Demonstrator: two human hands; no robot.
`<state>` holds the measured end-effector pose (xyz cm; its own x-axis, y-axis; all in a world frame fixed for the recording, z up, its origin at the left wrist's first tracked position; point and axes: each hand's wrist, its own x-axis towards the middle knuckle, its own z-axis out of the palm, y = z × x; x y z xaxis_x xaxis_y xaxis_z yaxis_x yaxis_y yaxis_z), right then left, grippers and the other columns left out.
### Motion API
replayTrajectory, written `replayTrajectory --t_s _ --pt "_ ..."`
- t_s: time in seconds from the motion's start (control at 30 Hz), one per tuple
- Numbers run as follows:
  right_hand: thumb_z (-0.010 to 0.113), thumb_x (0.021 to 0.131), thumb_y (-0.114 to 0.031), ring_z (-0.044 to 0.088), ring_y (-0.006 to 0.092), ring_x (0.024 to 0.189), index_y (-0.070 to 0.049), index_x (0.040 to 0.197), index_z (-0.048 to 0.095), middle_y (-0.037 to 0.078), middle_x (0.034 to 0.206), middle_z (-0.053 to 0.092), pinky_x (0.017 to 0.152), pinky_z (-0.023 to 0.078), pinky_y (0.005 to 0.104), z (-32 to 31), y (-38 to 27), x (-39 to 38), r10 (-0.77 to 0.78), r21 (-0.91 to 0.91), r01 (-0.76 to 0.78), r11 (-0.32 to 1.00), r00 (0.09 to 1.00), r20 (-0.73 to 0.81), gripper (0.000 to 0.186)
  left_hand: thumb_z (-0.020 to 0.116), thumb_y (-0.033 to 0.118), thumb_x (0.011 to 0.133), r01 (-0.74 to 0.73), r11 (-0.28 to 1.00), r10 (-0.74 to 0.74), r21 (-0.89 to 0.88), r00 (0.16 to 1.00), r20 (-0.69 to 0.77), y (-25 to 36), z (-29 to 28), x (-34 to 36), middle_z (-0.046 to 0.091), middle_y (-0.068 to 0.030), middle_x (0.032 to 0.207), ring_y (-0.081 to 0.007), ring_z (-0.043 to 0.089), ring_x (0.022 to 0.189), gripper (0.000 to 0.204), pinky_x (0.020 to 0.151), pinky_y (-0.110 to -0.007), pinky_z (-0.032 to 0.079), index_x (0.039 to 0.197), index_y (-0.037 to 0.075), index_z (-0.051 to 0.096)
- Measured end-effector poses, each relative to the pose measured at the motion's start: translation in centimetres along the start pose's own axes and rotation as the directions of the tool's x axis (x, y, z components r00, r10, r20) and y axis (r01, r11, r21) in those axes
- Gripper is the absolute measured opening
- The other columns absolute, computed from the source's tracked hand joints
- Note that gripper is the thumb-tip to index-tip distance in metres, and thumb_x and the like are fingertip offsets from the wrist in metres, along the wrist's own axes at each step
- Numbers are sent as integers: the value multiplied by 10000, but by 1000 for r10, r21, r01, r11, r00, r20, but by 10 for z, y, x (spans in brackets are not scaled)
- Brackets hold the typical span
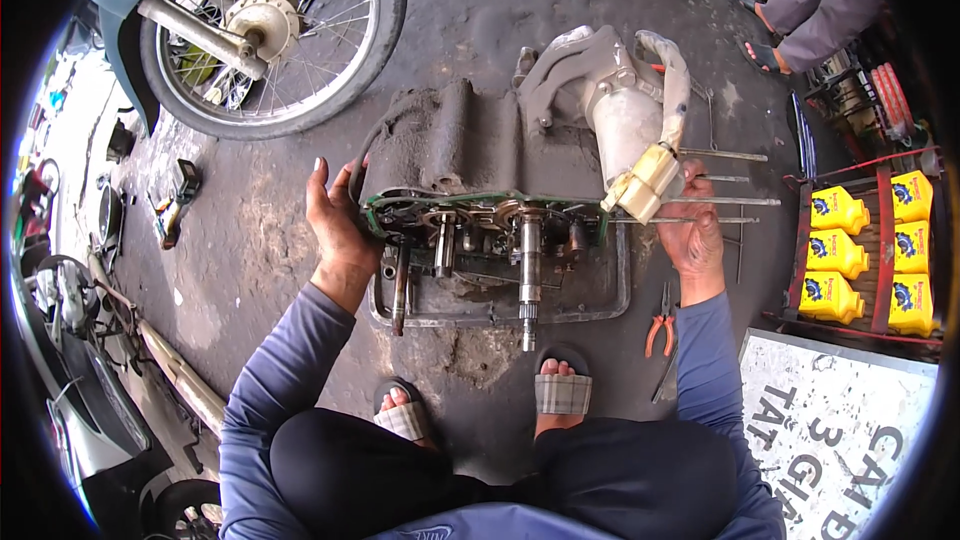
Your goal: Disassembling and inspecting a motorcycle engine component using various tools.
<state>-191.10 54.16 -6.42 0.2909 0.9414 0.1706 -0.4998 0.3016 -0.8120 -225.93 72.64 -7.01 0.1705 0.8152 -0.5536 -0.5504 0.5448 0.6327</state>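
Note:
A dirty grey motorcycle engine case stands in front of me, its open side toward me with a green gasket edge. Several shafts stick out of that side, the longest a splined shaft right of the middle. On top at the right sit a grey cylindrical part and a yellowed plastic connector. My left hand grips the case's left end, thumb upward, some fingers hidden behind it. At the right end, my right hand is closed around the long studs.
Under the case lies a metal tray. Orange-handled pliers rest near my right forearm. Yellow bottles fill a rack at right, above a white sign. A motorcycle wheel stands far left; another person's legs are far right.

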Motion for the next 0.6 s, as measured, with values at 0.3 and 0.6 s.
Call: replayTrajectory --t_s 0.3,0.6 --pt "818 720 -577 548 188 1133 -101 1292 499 53 1239 580 927 436 340 20 16 -10 -85 -138 53 989 966 -243 809 473 698 871 -35 999 34 3 981 193 -2 -3 3 650 -129 1150 -287 619 1025 809 963 -386 476 1261 -3 574" --pt "712 876 -468 514 291 1256 -98 1295 557 125 1316 581 1073 367 422 0 22 -15 -48 -113 30 993 986 -160 580 543 664 862 -23 1000 20 16 988 152 -6 -15 27 632 -85 1134 -265 617 1009 761 963 -430 477 1254 12 528"
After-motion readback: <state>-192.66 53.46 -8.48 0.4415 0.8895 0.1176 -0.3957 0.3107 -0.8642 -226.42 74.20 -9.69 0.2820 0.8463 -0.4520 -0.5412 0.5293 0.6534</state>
